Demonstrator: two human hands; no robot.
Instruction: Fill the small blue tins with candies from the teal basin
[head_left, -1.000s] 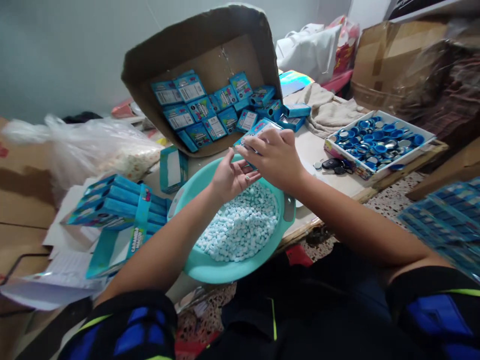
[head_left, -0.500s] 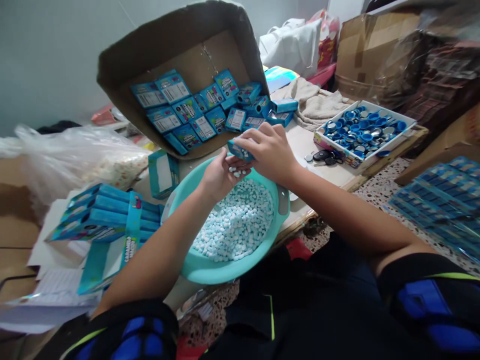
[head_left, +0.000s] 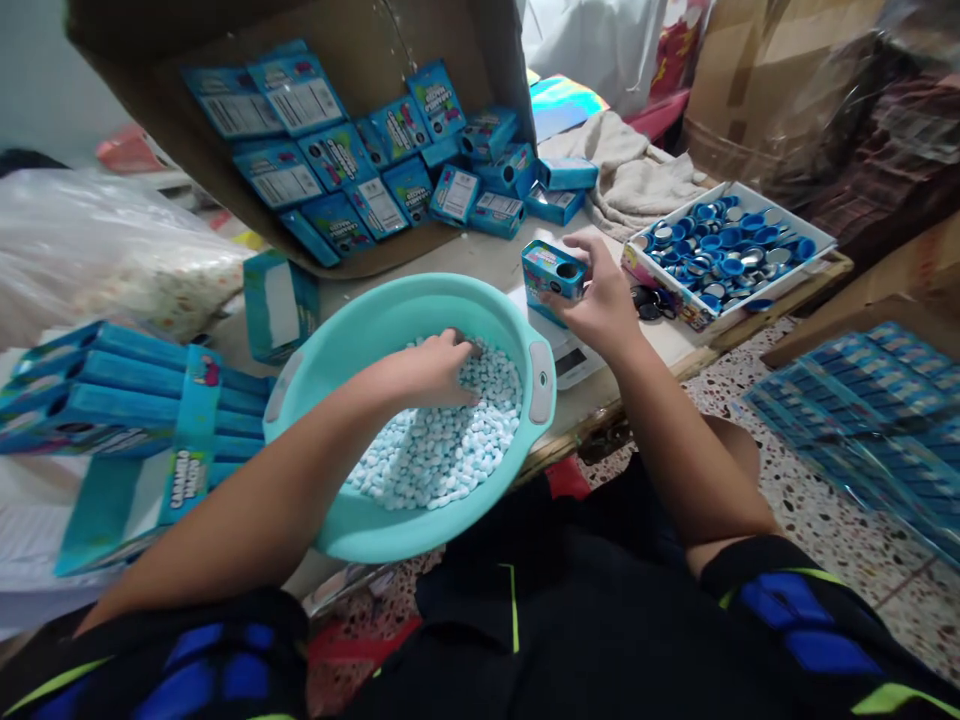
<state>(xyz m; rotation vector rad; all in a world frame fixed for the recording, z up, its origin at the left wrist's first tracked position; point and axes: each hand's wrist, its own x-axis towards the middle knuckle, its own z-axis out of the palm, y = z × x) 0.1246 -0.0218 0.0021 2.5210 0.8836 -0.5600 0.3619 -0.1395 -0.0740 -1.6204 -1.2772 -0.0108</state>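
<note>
A turquoise basin [head_left: 352, 540] holds a heap of small pale blue and white candies [head_left: 420, 460]. My left hand [head_left: 439, 370] reaches down into the heap, thumb and fingers apart, the fingertips partly hidden among the candies. To the right of the basin, my right hand [head_left: 600, 295] grips a small blue candy box [head_left: 546, 268] by its right side. The box is upright, and a dark round hole shows in its top. Below it lies a flat white and grey device [head_left: 574, 362], perhaps a scale, partly covered by the hand and box.
Behind the basin a tilted cardboard box [head_left: 180, 130] holds several blue candy boxes. A white tray [head_left: 814, 262] of blue and silver caps stands at right. Stacked blue cartons [head_left: 135, 390] lie at left, and wrapped blue packs [head_left: 862, 420] are at lower right. A cloth [head_left: 622, 170] lies behind.
My left hand has gone from cupping a few candies under the box down into the heap. My right hand has carried the box rightward, away from above the basin. The view has shifted lower.
</note>
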